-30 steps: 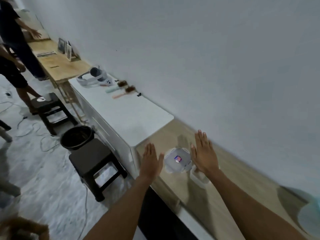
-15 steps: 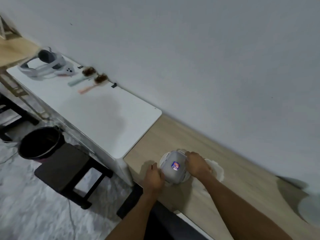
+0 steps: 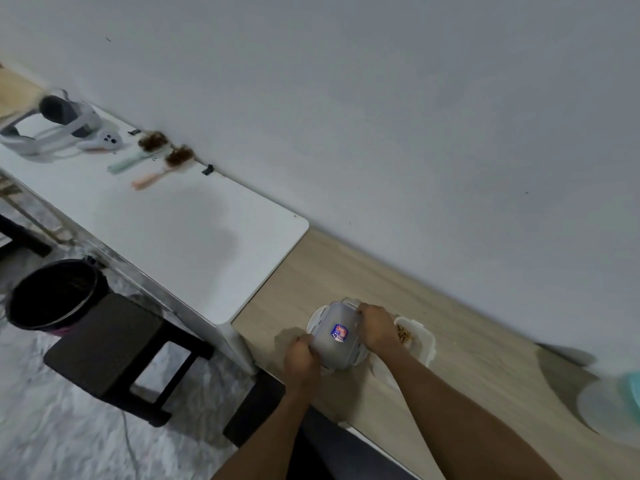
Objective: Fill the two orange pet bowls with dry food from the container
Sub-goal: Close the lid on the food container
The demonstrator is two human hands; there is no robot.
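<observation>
A grey translucent container [image 3: 334, 344] with a blue and red sticker on its lid sits on the wooden tabletop [image 3: 467, 368]. My left hand [image 3: 300, 357] grips its near left corner. My right hand [image 3: 375, 328] is closed on its far right edge. A round white rim [image 3: 316, 315] shows under the container at the left. Just right of my right hand lies a white open tub [image 3: 420, 341] with brown dry food [image 3: 403, 333] inside. No orange bowl shows in this view.
A white table [image 3: 173, 223] adjoins the wooden one on the left, carrying a headset [image 3: 59, 128] and two brushes [image 3: 149, 150]. A black bin [image 3: 52, 292] and a dark stool [image 3: 110, 344] stand on the floor. A pale teal object [image 3: 614, 408] lies far right.
My hands went from flat and open on either side of the container to closed on its edges. The view has swung right and down toward the wooden table.
</observation>
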